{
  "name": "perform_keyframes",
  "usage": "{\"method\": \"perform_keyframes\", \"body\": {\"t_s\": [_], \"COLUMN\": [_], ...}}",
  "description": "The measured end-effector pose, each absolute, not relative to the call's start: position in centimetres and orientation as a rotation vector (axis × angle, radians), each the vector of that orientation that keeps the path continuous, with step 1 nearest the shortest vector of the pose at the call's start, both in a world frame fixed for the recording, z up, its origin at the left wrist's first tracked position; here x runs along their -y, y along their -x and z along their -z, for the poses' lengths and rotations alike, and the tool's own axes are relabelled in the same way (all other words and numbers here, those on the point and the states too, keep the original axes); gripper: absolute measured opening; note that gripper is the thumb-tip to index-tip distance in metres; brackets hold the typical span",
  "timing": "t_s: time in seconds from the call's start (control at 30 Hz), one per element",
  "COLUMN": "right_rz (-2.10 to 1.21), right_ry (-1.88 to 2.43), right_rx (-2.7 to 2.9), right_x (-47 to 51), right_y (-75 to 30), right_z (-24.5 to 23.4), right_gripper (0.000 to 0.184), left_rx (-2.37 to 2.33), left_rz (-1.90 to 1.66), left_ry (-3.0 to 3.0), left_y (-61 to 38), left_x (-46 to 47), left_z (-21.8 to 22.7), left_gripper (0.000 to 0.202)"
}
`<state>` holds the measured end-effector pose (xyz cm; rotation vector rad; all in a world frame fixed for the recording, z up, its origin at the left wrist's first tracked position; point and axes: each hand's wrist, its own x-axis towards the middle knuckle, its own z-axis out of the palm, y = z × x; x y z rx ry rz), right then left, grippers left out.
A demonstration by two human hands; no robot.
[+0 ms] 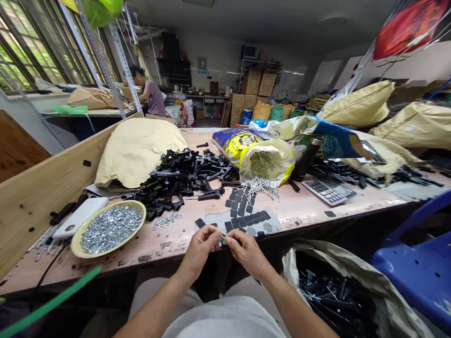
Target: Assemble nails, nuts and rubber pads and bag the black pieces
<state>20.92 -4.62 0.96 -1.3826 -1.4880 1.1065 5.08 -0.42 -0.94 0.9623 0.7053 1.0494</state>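
Observation:
Near the table's front edge, my left hand and my right hand are pinched closed, fingertips almost meeting. Between them shows a small dark piece with a light bit, too small to name and partly covered by fingers. Just behind them lies a grey sheet with dark rounded-square pads in rows. A heap of long metal pins spills in front of an open yellow bag. To the left are a small scatter of metal pieces and a big pile of black plastic parts.
A yellow bowl of small metal pieces and a white phone-like slab sit left. A calculator lies right. Below it gapes a sack of black parts, beside a blue chair. A person sits far behind.

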Motion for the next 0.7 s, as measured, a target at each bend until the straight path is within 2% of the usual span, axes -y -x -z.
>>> {"method": "perform_keyframes", "body": {"t_s": [0.13, 0.2, 0.3, 0.37, 0.43, 0.57, 0.63, 0.7], "right_rz": [-1.223, -1.128, -0.582, -0.239, -0.094, -0.209, -0.531, -0.835], "right_ry": [1.406, 1.488, 1.842, 2.083, 2.204, 2.09, 1.766, 1.526], "right_rx": [1.429, 1.49, 1.635, 1.59, 1.515, 1.716, 1.926, 1.862], "right_x": [4.8, 4.4, 3.3, 2.6, 2.2, 3.0, 3.8, 4.5], "right_y": [-21.1, -23.0, -28.3, -31.4, -31.8, -23.6, -18.4, -15.4], "right_z": [-0.4, -0.8, -2.8, -4.5, -5.3, -2.6, -0.3, 1.0], "right_gripper": [0.046, 0.042, 0.024, 0.014, 0.014, 0.012, 0.008, 0.008], "left_rx": [-0.713, -0.723, -0.761, -0.815, -0.883, -1.135, -1.313, -1.435], "left_rz": [-1.022, -0.971, -0.972, -1.038, -1.149, -1.438, -1.491, -1.469], "left_ry": [-1.05, -1.047, -0.994, -0.958, -0.945, -1.072, -1.205, -1.362], "left_y": [-4.7, -4.1, -2.7, -1.5, -0.1, 2.9, 4.4, 5.9], "left_x": [0.1, -0.1, -0.2, -0.3, -0.8, -2.2, -2.7, -2.7], "left_z": [1.5, 1.8, 2.0, 2.2, 2.7, 4.9, 6.1, 7.2], "left_gripper": [0.025, 0.039, 0.058, 0.059, 0.058, 0.049, 0.04, 0.034]}}
